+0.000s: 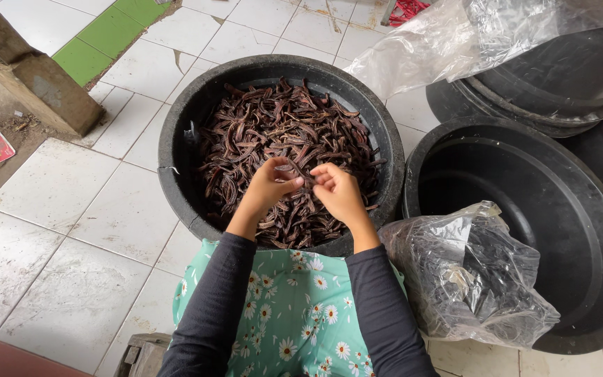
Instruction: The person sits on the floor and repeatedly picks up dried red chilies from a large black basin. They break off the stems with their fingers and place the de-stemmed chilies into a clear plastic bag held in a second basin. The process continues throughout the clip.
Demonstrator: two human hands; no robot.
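1. Right over the middle of the basin, a single dark brown pod [300, 172] is pinched between both hands, fingertips pressed together on it from either side.
2. Her left hand [272, 185] clamps the pod's left end; the right hand [338, 192] clamps its right end, the two hands nearly touching.
3. Below them sits a round black basin [176, 139], heaped with dried brown pods [259, 126].
4. Near the person, a green daisy-print cloth [291, 314] covers the lap, with dark sleeves [211, 307] above it.
5. To the right stands an empty black basin [546, 202], a crumpled plastic bag [469, 272] resting against its near rim.
6. Farther right, more black basins [525, 91] are stacked under a clear plastic sheet [469, 35].
7. White floor tiles [64, 230] surround everything.
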